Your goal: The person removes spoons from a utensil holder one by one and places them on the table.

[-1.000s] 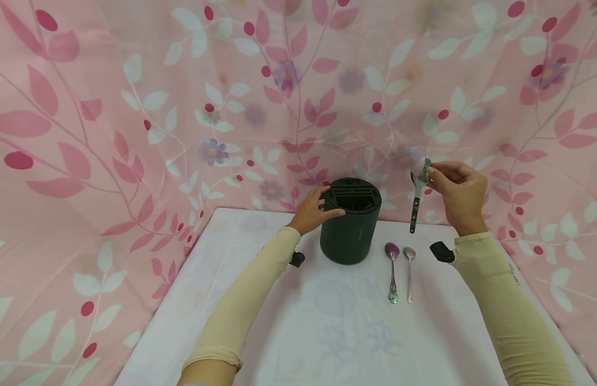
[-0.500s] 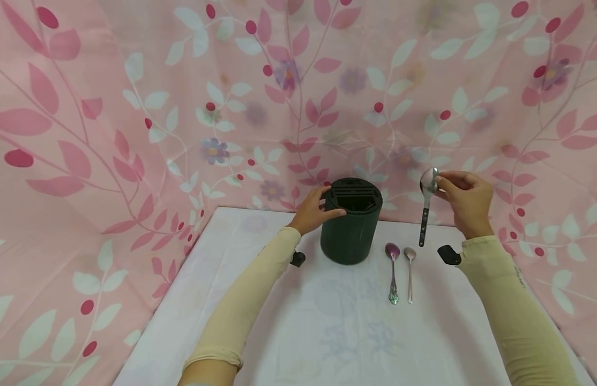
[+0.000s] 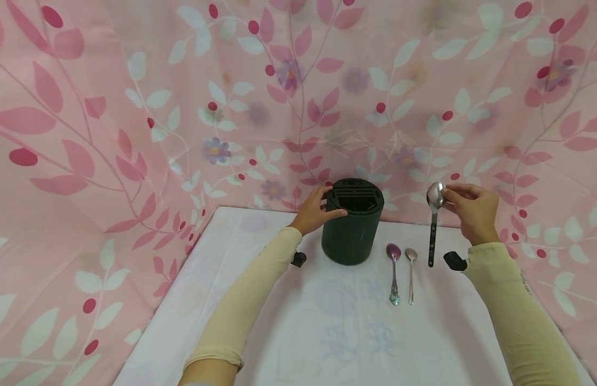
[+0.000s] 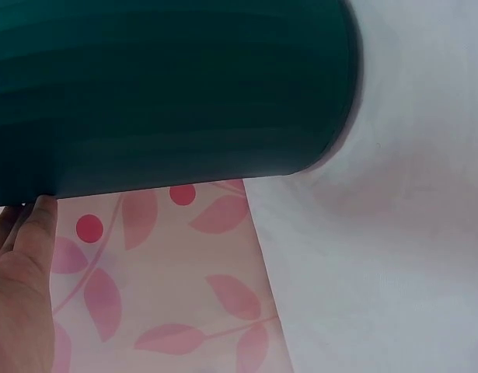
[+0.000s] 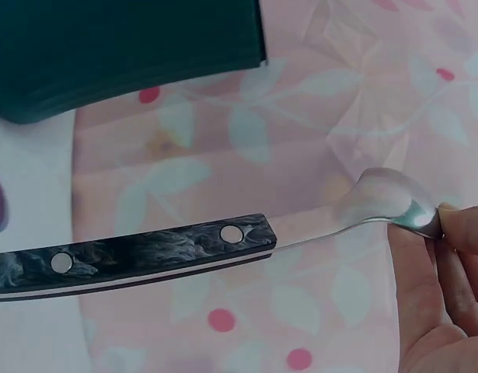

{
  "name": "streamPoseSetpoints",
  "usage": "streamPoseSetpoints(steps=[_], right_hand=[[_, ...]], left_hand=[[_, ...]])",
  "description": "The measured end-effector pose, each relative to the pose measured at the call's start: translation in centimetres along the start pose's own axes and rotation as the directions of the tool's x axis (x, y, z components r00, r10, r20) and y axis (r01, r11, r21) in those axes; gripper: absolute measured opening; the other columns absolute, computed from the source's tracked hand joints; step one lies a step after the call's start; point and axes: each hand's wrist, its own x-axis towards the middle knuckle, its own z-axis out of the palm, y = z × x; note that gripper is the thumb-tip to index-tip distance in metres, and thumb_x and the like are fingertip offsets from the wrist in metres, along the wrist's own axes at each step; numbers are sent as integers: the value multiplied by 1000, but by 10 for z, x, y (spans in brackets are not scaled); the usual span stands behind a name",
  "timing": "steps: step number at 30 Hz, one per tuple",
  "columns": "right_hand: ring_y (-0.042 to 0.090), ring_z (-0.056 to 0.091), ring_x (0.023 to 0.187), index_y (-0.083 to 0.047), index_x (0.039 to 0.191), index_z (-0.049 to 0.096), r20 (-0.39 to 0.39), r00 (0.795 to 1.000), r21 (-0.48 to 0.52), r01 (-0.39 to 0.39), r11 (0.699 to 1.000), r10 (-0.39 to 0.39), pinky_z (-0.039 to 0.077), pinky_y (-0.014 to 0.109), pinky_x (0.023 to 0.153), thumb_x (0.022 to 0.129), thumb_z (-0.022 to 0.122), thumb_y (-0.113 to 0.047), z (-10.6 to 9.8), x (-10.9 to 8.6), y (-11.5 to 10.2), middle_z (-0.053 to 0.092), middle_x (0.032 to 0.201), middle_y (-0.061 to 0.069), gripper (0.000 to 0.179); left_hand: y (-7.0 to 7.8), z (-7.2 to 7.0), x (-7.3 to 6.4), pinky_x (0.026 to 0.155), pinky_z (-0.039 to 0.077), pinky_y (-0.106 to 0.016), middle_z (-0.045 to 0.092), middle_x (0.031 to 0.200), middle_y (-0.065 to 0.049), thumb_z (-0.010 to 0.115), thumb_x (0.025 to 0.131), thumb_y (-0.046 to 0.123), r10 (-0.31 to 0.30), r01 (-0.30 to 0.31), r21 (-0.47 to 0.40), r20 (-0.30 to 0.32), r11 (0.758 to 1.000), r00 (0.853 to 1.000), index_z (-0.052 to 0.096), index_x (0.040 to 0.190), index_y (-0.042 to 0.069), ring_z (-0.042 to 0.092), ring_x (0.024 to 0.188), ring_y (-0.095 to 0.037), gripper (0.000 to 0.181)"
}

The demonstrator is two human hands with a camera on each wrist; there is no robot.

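Note:
My right hand [image 3: 478, 212] pinches a spoon [image 3: 432, 241] by the rim of its silver bowl. The spoon's black marbled handle [image 5: 130, 252], with round metal rivets, hangs down above the table in the head view. My left hand [image 3: 314, 212] grips the upper left side of a dark green utensil holder [image 3: 349, 241], thumb in front and fingers toward the back. This holder stands upright; its black slotted top [image 3: 355, 188] has a larger opening at the front. In the left wrist view only part of the hand [image 4: 25, 272] shows against the holder's wall.
Right of the holder, a purple spoon [image 3: 394, 273] with a greenish ornate handle end and a smaller silver spoon [image 3: 411, 276] lie side by side on the white-covered table [image 3: 346, 332]. A pink floral cloth [image 3: 260, 107] rises behind the table.
My right hand has lowered the black-handled spoon and moved it a little to the right, away from the holder. My left hand stays on the holder.

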Motion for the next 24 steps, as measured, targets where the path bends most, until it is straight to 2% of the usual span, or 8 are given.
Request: streamPoseSetpoints(steps=[4,7,15,18,21,24], right_hand=[[17,72,72,8,98,71,-45,998,15,-54,998,55,56,30,66,81,74,8,-11,3,9,73,83,5,18],[17,72,69,9,98,72,-68,994,27,-84,996,85,56,30,65,80,74,9,-20,6,16,73,79,5,18],[14,72,71,1,100,75,-92,979,-35,-183,982,179,56,25,67,78,79,-1,-43,11,24,70,83,1,22],[14,72,73,-1,101,76,-90,968,-32,-237,971,234,56,26,69,80,78,-2,-49,11,26,69,84,0,21],[14,72,75,-5,94,78,-96,953,-29,-290,957,286,56,26,71,82,77,-1,-53,12,28,70,83,0,13],[14,71,76,-10,88,79,-113,930,-16,-354,935,350,56,27,73,80,79,-3,-57,14,31,70,84,-1,10]], left_hand=[[-1,0,0,103,44,-38,32,152,-4,76,73,61,4,-4,-8,3,1000,1000,30,153,17,47,131,-30,101],[-2,0,0,103,44,-38,32,151,-4,76,73,62,3,-3,-7,3,1000,1000,30,153,17,47,131,-30,102],[-1,1,1,102,44,-37,32,151,-3,75,73,63,-6,6,-2,5,1000,1000,30,153,19,46,131,-28,102],[-1,2,0,102,45,-37,32,152,-3,75,73,62,-13,13,2,4,1000,1000,30,153,21,46,131,-29,101],[-1,2,0,102,45,-38,31,152,-3,76,72,62,-13,13,-4,4,1000,1000,31,152,22,46,132,-31,100],[-1,1,1,102,45,-38,31,151,-3,75,72,64,-10,10,-6,1,1000,1000,31,152,22,46,132,-31,100]])
